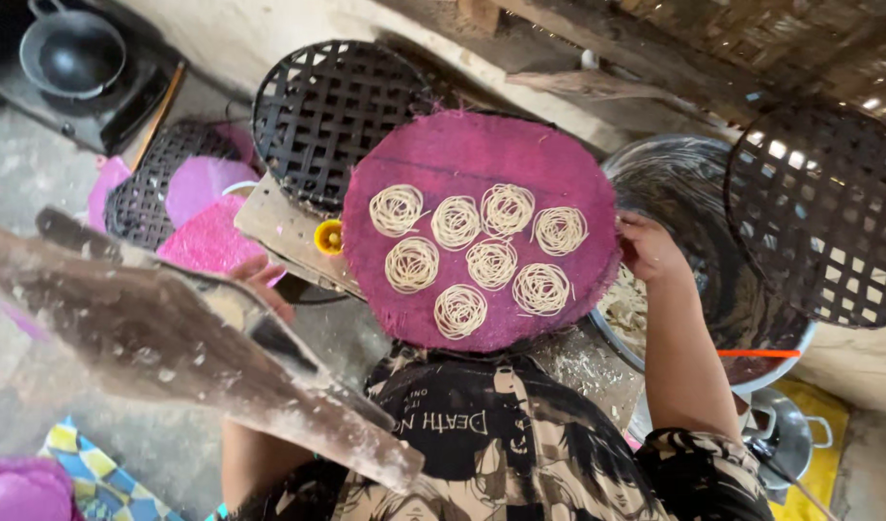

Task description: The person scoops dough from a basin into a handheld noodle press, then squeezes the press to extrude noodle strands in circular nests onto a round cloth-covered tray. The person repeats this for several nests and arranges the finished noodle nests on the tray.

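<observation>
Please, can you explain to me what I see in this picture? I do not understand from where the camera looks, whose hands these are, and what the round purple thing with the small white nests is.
There is no machine here. The one picture comes from a camera worn on a person's head, looking down over their chest at their bare hands.

The right hand grips the edge of a round magenta mat. On the mat lie eight small coils of thin pale noodle strands, apart from each other.

The left hand is mostly hidden behind a flour-dusted wooden tool, blurred and close to the camera; whether it holds it, I cannot tell.

Around them: dark woven trays, a large metal basin below the mat, more pink mats at the left, and a dark pan at the top left.
</observation>
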